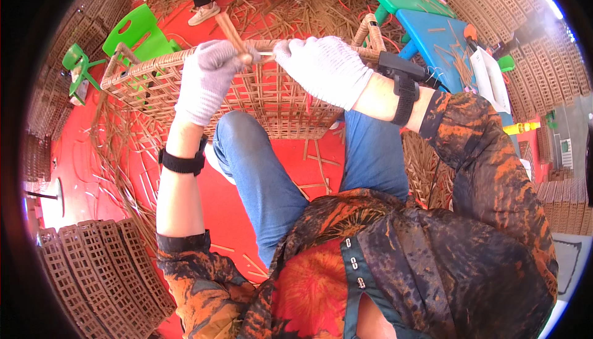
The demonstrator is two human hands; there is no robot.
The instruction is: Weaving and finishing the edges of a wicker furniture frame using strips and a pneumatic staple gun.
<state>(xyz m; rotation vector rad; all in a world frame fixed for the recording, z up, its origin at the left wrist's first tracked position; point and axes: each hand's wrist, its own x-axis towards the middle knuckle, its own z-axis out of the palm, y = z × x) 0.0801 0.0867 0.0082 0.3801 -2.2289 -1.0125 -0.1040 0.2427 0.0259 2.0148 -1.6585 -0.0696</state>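
Green chair [137, 32] past the left corner of the woven basket [265, 101] | basket before the knees [242, 134] | left hand [210, 70] closed on a brown strip [228, 29] at its top edge | right hand [324, 67] there too, grip unclear on my remote feed

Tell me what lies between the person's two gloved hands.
In the head view, a stretch of woven basket and the ends of brown strips show between the left hand and right hand; finer detail is unclear.
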